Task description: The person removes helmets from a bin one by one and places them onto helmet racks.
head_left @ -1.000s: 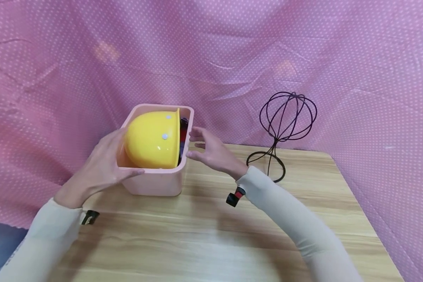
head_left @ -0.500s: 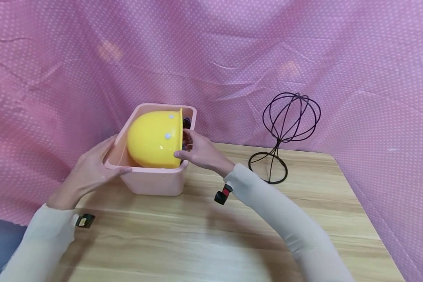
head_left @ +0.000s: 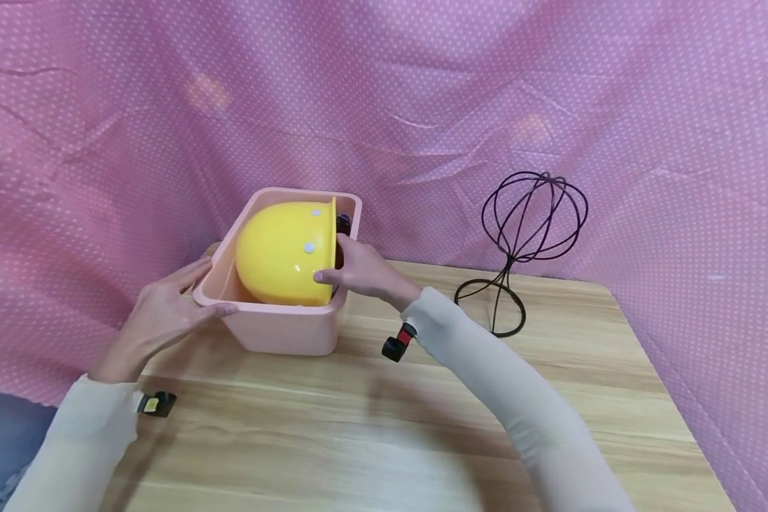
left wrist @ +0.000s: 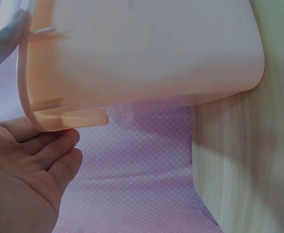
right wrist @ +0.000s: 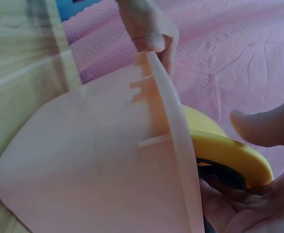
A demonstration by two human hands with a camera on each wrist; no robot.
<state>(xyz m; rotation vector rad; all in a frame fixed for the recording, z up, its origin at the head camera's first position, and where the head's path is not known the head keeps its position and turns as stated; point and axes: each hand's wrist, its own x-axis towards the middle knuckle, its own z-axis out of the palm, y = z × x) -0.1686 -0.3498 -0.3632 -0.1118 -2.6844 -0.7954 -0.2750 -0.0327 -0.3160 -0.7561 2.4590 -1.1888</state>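
Observation:
A yellow hard hat (head_left: pixel 278 249) lies on its side inside a pale pink plastic bin (head_left: pixel 281 333), its brim facing right. My left hand (head_left: pixel 156 316) holds the bin's near left corner, thumb along the front rim. In the left wrist view its fingertips (left wrist: pixel 71 138) rest under the rim's lip. Over on the right, my right hand (head_left: pixel 368 270) straddles the hat's brim. Its fingers reach inside and are partly hidden, while the thumb (right wrist: pixel 251 126) is on the outer side. Dark lining (right wrist: pixel 219 174) shows within the hat.
A black wire stand (head_left: pixel 508 263) with a round cage top stands on the wooden table (head_left: pixel 333 427), right of the bin. Pink dotted cloth (head_left: pixel 422 128) hangs behind and around the table. Each sleeve cuff carries a small black wrist camera (head_left: pixel 395 347).
My right hand has moved left from outside the bin to the hat's brim, its fingers going inside. My left hand has shifted slightly left and settled on the bin's corner rim.

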